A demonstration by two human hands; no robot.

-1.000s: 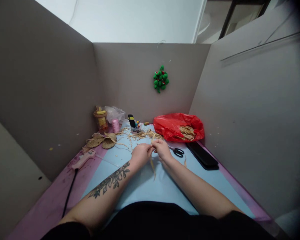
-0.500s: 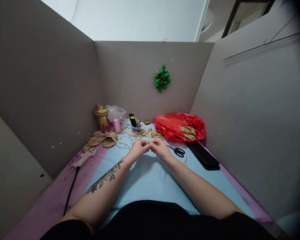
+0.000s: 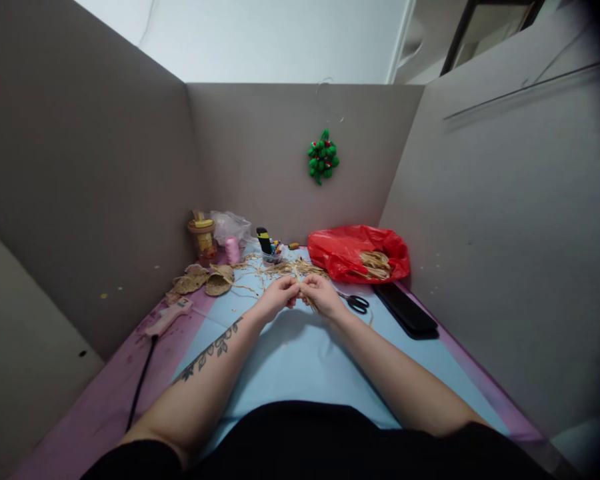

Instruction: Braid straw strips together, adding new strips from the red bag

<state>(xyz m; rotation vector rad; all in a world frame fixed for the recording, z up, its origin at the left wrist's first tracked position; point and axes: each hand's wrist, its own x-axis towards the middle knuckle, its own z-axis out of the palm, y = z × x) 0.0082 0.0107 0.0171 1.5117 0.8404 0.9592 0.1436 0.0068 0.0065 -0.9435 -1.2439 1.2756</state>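
My left hand (image 3: 280,297) and my right hand (image 3: 320,295) meet over the middle of the table, fingertips pinched together. Between them they hold a thin strip of dry straw-coloured fibre (image 3: 297,272); its upper end sticks up above the fingers, and a bit shows below the right fingers. The fingers hide its middle. Behind the hands lies a loose scatter of the same dry fibre (image 3: 280,268). Black-handled scissors (image 3: 357,304) rest just right of my right hand.
A red plastic bag (image 3: 337,257) with dry fibre stands back right, beside a black case (image 3: 407,313). Woven brown pieces (image 3: 220,280), a pink thread spool (image 3: 233,251), a cup (image 3: 203,239) and a pen pot (image 3: 272,256) are back left. A corded glue gun (image 3: 170,318) lies left.
My fingers have shifted slightly on the fibre strip, and more of it now shows below the right hand. The whole view has moved a little; other things stay put.
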